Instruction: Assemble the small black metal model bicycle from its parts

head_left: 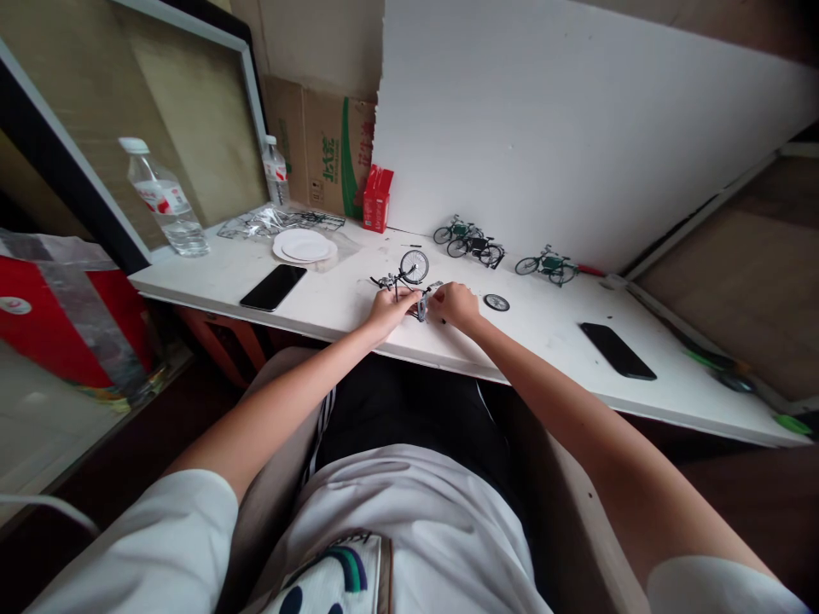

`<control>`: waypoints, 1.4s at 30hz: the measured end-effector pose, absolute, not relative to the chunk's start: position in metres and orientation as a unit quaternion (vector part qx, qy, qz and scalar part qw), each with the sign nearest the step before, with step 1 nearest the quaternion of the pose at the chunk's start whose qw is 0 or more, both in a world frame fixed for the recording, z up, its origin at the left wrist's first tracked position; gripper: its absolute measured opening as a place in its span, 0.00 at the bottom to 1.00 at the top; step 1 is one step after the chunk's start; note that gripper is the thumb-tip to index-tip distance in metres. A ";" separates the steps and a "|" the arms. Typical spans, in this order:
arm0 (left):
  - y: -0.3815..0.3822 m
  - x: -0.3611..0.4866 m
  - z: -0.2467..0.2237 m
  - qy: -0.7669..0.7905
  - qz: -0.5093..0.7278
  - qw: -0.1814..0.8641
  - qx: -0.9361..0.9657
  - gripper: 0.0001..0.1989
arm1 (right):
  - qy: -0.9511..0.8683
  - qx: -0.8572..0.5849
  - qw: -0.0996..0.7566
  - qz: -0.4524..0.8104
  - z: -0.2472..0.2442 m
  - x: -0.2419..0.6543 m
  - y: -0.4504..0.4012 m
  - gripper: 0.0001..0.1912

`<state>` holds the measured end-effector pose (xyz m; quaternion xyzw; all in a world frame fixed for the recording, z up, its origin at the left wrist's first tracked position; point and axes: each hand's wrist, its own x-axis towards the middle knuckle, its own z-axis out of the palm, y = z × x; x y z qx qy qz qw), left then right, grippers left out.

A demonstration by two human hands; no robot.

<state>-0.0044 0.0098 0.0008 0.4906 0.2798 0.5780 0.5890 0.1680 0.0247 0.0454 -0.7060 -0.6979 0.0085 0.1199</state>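
Note:
A partly built model bicycle (409, 277), with one spoked wheel fitted, is held just over the table's front edge. My left hand (392, 312) is closed around its frame, fingers pinching near the grey end part. My right hand (454, 304) is closed in a pinch at the right end of the bicycle; what its fingers hold is too small and hidden to make out. A loose spoked wheel (496, 303) lies flat on the table just right of my right hand.
Several finished model bicycles (543, 266) stand along the back. Two phones (274, 287) lie at left and right. White plates (304, 246), a water bottle (167, 205), wire-like parts (275, 220), a red box (377, 199) and a cardboard carton (320, 145) occupy the left side.

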 end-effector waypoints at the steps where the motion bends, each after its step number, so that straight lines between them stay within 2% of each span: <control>1: 0.010 -0.004 0.001 0.280 0.578 0.588 0.491 0.17 | -0.701 -0.703 0.120 0.009 0.045 0.169 0.024 0.12; 6: 0.008 -0.005 0.002 0.272 0.575 0.591 0.496 0.17 | -0.732 -0.669 0.129 0.022 0.048 0.178 0.021 0.12; 11: 0.007 -0.005 0.003 0.271 0.574 0.589 0.500 0.17 | -0.729 -0.667 0.150 0.047 0.048 0.190 0.022 0.22; 17: 0.008 -0.005 0.002 0.282 0.574 0.588 0.495 0.17 | -0.757 -0.628 0.177 0.036 0.044 0.200 0.021 0.12; 30: 0.011 -0.006 -0.002 0.287 0.569 0.573 0.516 0.16 | -0.769 -0.628 0.116 -0.010 0.049 0.186 0.015 0.13; 42: 0.012 -0.004 -0.003 0.293 0.572 0.580 0.501 0.18 | -0.751 -0.660 0.015 -0.014 0.063 0.171 0.024 0.11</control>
